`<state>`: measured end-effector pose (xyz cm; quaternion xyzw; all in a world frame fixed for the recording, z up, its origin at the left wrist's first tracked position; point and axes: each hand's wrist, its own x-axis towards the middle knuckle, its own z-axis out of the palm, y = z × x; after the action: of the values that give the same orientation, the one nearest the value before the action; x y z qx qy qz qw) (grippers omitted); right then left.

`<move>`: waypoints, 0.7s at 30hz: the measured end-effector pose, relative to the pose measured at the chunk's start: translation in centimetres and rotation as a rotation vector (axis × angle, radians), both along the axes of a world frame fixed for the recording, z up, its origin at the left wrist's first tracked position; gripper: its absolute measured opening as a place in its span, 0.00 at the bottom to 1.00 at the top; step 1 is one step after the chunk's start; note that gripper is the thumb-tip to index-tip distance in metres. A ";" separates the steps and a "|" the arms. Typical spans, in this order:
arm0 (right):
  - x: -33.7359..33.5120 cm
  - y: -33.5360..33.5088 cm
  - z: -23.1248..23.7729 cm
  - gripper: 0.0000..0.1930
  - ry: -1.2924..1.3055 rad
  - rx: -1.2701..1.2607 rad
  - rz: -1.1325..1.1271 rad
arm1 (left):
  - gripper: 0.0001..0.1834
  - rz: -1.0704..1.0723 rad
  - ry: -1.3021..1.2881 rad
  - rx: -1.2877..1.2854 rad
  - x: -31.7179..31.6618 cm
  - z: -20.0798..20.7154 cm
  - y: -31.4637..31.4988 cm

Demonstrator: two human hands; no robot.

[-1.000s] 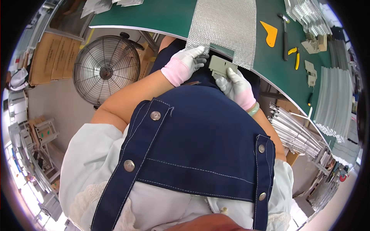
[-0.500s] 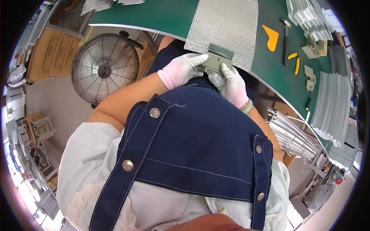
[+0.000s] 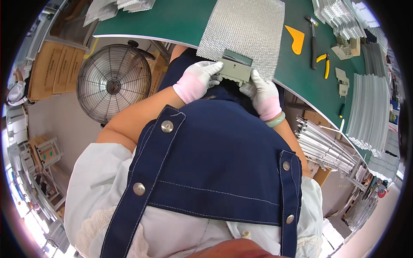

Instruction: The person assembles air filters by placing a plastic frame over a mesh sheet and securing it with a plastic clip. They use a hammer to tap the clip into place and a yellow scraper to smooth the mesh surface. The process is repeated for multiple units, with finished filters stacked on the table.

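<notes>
Both my hands wear white gloves with pink cuffs. Between them, at the near edge of the green table, is a grey-green flat part [image 3: 234,72] with a notched lower edge. My left hand [image 3: 199,77] grips its left end, thumb on top. My right hand [image 3: 261,91] closes on its right end, thumb along the edge and fingers partly hidden below. Just beyond the part lies a silver expanded-mesh sheet [image 3: 245,28], its near edge cut out around a dark rectangular opening.
On the green table [image 3: 167,21], right of the mesh, lie an orange scraper [image 3: 295,39], a hammer [image 3: 313,45], yellow-handled pliers [image 3: 325,66] and another grey-green part [image 3: 342,81]. Stacked metal strips [image 3: 369,114] line the right side. A floor fan [image 3: 113,87] stands at the left beside cardboard boxes [image 3: 56,64].
The grey-green part now shows more of its notched lower edge. My right hand has shifted outward to its right end. The whole view has moved slightly.
</notes>
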<state>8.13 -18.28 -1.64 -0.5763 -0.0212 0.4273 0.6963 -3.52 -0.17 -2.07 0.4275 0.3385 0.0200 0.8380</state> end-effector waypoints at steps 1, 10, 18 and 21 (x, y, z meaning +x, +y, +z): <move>0.2 0.1 0.4 0.24 -0.020 -0.042 0.019 | 0.18 -0.005 0.011 0.048 0.2 0.1 -0.1; 1.5 -3.1 -0.9 0.37 0.342 -0.071 0.437 | 0.29 -0.926 0.294 0.951 1.1 11.7 5.6; -1.7 3.8 0.1 0.24 0.265 0.146 0.201 | 0.34 -0.741 -0.466 2.201 12.7 1.5 8.1; -1.2 4.6 -0.1 0.22 0.234 0.208 0.141 | 0.36 -0.809 -0.363 2.207 13.0 2.4 7.9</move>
<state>6.93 -13.64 -1.69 -0.4446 -0.0248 0.5348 0.7181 9.46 7.71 0.30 0.9849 -0.1448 0.0951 -0.0017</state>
